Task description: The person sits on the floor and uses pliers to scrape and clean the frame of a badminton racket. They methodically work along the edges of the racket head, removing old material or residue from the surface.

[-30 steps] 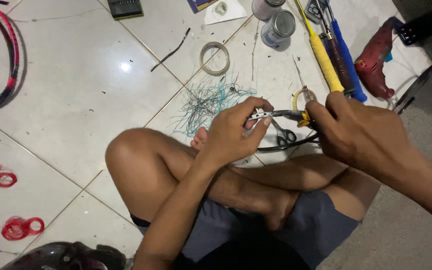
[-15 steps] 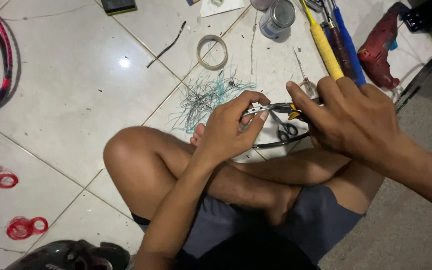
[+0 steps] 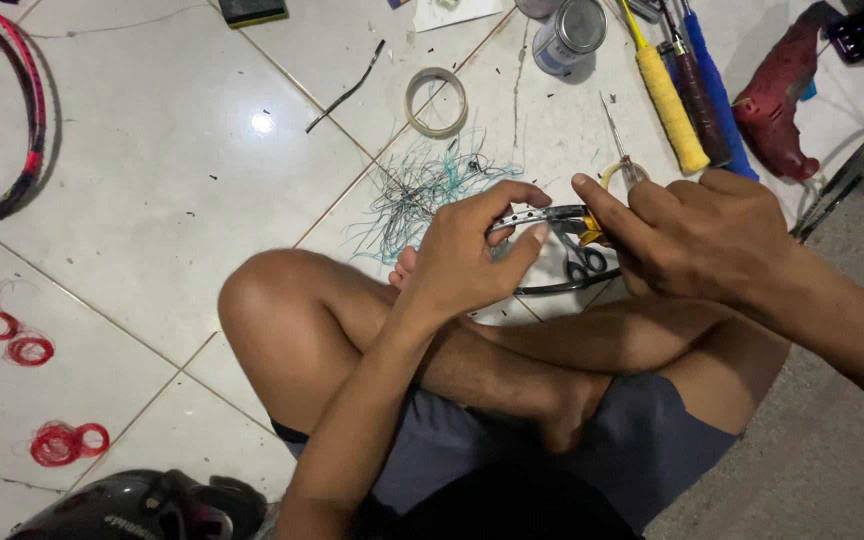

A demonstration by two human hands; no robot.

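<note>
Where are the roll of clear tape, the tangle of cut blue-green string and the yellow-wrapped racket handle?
Roll of clear tape (image 3: 436, 101): head view, on its ring's right edge.
Tangle of cut blue-green string (image 3: 422, 190): head view, on the middle of the pile.
Yellow-wrapped racket handle (image 3: 670, 105): head view, on the middle of the grip.

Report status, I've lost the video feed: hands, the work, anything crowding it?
Left hand pinching dark racket frame. Right hand gripping yellow-handled tool at frame. Black scissors directly beneath; tangled teal string clippings beside.

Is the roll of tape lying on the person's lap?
No, the tape roll lies on the tiled floor, beyond the tangle of cut strings.
</note>
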